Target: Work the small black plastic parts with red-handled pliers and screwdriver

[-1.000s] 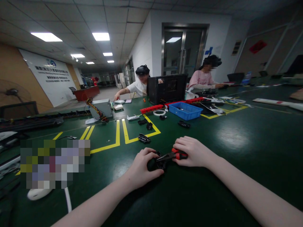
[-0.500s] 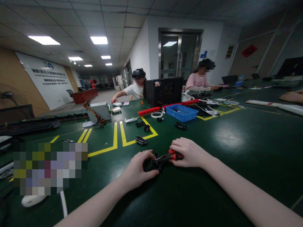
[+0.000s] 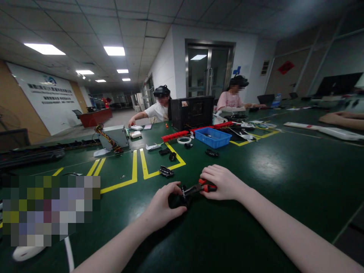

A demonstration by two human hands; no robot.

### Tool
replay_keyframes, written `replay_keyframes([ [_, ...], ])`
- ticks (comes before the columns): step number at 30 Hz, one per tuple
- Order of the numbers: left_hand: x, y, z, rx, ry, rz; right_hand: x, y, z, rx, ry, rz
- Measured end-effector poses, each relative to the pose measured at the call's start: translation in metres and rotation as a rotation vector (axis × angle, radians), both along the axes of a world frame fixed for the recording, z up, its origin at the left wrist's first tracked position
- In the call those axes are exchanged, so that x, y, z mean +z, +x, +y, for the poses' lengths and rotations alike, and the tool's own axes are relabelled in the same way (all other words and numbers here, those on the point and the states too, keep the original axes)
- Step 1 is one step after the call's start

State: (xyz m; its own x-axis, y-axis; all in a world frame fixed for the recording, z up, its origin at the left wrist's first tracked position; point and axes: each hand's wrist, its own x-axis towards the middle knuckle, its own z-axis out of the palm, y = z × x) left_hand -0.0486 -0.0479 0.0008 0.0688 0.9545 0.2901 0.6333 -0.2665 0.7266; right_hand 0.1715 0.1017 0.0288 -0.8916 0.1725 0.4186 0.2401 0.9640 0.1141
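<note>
My left hand [image 3: 162, 206] is curled around a small black part [image 3: 175, 200] resting on the green table [image 3: 273, 178]. My right hand [image 3: 223, 182] grips red-handled pliers [image 3: 199, 188] by the handles. The pliers' dark jaws point left and meet the black part between my two hands. Most of the black part is hidden under my left fingers.
Small black parts [image 3: 166, 171] lie on yellow floor-tape lines [image 3: 142, 167] ahead. Farther back stand a blue bin [image 3: 212, 137], a red strip [image 3: 174, 135], a black computer case [image 3: 191, 112] and a grey power supply [image 3: 112, 137]. Two people sit at the far side.
The view has swung slightly right and down. My hands, the pliers and the black part keep the same hold on each other.
</note>
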Motion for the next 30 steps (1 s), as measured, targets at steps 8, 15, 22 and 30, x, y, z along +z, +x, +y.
replay_keyframes([
  [8, 0.0, 0.004, 0.0, 0.001, -0.022, -0.004, -0.002, 0.002, 0.0, 0.0, 0.01, 0.012],
  [15, -0.003, 0.004, 0.0, -0.01, -0.022, 0.005, -0.003, 0.002, -0.001, 0.007, 0.019, 0.024],
  [22, -0.007, 0.002, 0.002, -0.021, 0.006, 0.013, -0.009, -0.002, -0.004, -0.009, 0.024, 0.01],
  [30, -0.01, 0.002, 0.002, 0.002, 0.013, 0.075, -0.009, -0.004, -0.007, -0.027, -0.006, -0.066],
])
